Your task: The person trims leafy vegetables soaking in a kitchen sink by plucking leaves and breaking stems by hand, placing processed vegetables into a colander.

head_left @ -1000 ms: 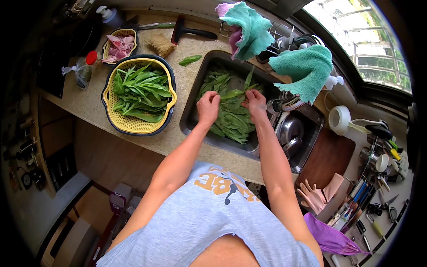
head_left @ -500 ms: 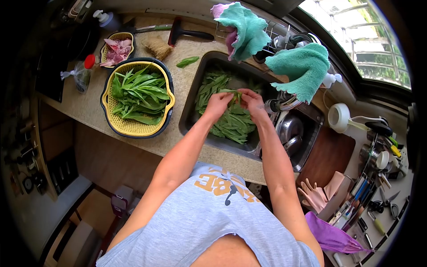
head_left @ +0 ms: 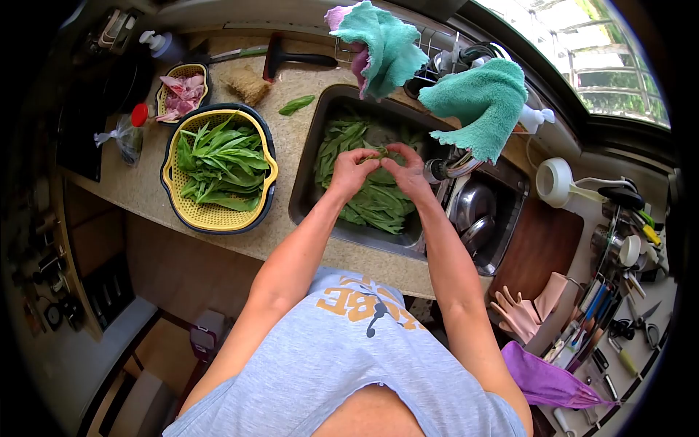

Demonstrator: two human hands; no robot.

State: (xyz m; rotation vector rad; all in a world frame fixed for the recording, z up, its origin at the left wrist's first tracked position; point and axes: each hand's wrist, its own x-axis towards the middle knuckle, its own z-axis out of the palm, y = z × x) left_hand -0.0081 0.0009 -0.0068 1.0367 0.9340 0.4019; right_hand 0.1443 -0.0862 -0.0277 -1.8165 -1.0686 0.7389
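Observation:
Over the dark sink basin point(head_left: 297, 200), my left hand point(head_left: 352, 173) and my right hand point(head_left: 408, 173) meet with fingers pinched on a small piece of leafy green point(head_left: 378, 153). Fingertips cover most of that piece. Below and around them, a heap of long green leaves point(head_left: 375, 207) fills much of the basin. To the left on the counter, a yellow colander point(head_left: 218, 211) nested in a dark blue bowl holds more long-leaved greens point(head_left: 222, 162). One loose leaf point(head_left: 296, 105) lies on the counter between colander and sink.
Behind the colander are a small basket of raw meat point(head_left: 180, 96), a brown scrubber point(head_left: 247, 85) and a black-handled scraper point(head_left: 306, 58). Teal cloths point(head_left: 477, 102) hang by the faucet point(head_left: 444, 169). Right of it, a second basin holds steel lids point(head_left: 475, 207), beside a wooden board point(head_left: 539, 251).
Both hands have drawn closer together, and the piece of green between them is now more hidden by the fingers. The whole view has shifted slightly.

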